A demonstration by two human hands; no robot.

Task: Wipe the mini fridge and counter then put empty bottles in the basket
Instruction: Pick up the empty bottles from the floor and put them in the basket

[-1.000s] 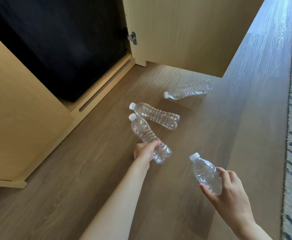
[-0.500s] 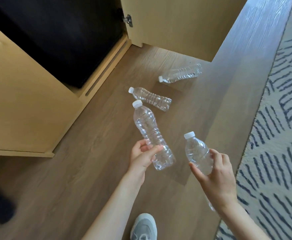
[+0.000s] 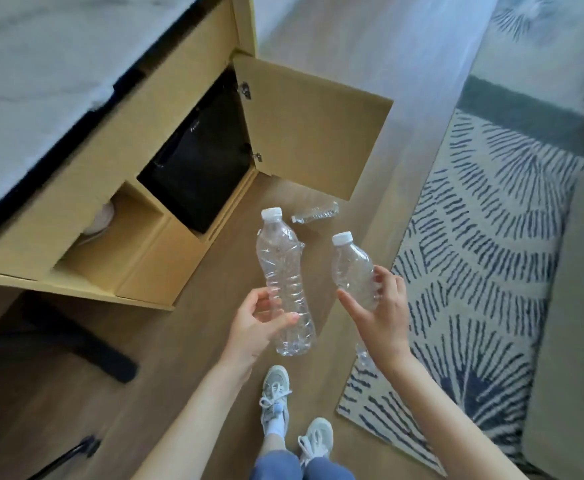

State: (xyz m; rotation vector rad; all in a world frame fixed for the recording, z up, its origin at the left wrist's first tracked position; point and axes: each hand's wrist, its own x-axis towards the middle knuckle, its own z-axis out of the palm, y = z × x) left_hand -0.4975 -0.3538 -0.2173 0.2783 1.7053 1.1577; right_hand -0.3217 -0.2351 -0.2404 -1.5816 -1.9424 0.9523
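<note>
The long bottle, wrapped by our left grip, and the short bottle, wrapped by our right grip, are now off the floor; a third bottle still waits mid-frame.

Wood-plank floor fills the middle. A tan wooden cabinet stands at 10 o'clock, its door open toward 12. A cream rug with dark blue dashes lies at 3 o'clock, beside a grey-green upholstered seat.
</note>
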